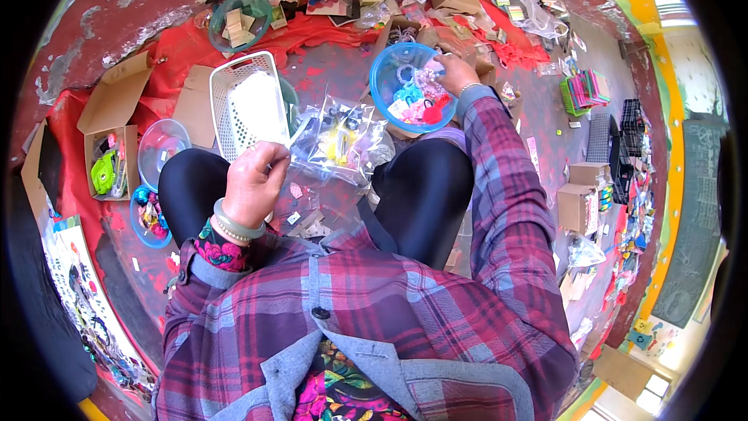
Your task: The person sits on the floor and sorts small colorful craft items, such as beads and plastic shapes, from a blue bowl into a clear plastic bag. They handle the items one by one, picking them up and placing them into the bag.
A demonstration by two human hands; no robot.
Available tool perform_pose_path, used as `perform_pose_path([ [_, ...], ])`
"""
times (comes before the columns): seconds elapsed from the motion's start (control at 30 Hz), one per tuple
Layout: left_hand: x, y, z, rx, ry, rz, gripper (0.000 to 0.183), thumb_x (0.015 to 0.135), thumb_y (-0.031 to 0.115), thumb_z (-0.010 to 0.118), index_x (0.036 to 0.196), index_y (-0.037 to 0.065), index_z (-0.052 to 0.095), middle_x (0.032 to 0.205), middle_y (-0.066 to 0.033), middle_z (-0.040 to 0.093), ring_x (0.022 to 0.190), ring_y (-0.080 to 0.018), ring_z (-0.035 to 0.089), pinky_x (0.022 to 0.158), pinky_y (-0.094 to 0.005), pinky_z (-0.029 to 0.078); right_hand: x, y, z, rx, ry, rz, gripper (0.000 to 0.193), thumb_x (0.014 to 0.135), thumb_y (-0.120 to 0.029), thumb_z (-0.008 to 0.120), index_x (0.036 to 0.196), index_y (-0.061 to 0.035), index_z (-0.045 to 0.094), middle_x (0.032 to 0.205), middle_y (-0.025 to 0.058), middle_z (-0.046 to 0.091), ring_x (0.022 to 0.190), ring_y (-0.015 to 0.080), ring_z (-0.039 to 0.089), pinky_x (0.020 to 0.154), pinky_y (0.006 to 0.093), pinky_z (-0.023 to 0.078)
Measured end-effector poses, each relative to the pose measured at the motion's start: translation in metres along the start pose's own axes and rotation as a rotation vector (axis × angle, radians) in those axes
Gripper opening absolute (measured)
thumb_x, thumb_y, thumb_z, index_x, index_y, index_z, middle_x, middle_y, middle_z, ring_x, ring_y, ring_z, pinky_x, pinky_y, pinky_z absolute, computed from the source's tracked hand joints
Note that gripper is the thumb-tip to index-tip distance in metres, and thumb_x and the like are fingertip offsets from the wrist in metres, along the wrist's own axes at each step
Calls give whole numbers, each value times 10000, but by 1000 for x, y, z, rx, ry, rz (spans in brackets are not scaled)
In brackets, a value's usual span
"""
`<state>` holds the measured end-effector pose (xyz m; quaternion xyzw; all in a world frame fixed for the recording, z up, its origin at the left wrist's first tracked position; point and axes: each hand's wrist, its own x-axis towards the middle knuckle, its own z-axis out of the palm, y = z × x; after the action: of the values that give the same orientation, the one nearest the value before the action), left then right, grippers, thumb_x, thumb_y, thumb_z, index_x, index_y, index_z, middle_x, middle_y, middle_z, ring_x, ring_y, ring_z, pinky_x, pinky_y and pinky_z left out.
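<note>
My left hand (253, 181) is closed, thumb against fingers, pinching the edge of a clear plastic bag (340, 144). Dark, yellow and whitish small pieces show through the bag, which hangs between my knees. My right hand (456, 76) reaches over the far right rim of a blue plastic basin (377, 93). Its fingers curl down at the pink beaded hair ties (429, 78); whatever they grip is hidden. Red hair ties (436, 109) and light-blue ones (407, 93) lie in the same basin.
Left of the bag stands a white perforated basket (220, 109) holding something white. An open cardboard box (93, 144) and a clear basin (142, 152) sit farther left. A green basin (214, 31) rests on red cloth at the back. Cartons (575, 206) and black crates (629, 129) stand right.
</note>
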<state>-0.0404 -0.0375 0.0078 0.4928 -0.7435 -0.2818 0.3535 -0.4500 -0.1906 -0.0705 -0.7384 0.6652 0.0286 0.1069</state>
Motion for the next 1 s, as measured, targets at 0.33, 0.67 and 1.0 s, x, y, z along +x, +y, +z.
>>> perform_pose_path([
  [0.33,8,-6,3,3,-47,-5,84,732,-8,619,789,32,572,700,-99,571,620,-244,571,568,-298,444,38,22,76,-217,-13,7,289,744,-107,543,1019,-138,630,985,160,596,939,306,580,808,390,470],
  [0.67,1,-4,3,-63,-58,-50,85,724,-6,611,802,10,581,707,-103,579,636,-235,581,590,-290,454,-10,46,3,1512,-25,318,163,821,-99,593,960,-26,551,887,51,619,763,124,605,597,234,514],
  [1.0,-6,-11,6,-30,-19,-111,107,723,55,574,825,25,581,742,-137,586,710,-307,585,644,-360,471,-65,-62,-89,1822,-101,-38,155,888,-189,543,1010,-99,514,936,37,601,849,149,612,687,298,548],
])
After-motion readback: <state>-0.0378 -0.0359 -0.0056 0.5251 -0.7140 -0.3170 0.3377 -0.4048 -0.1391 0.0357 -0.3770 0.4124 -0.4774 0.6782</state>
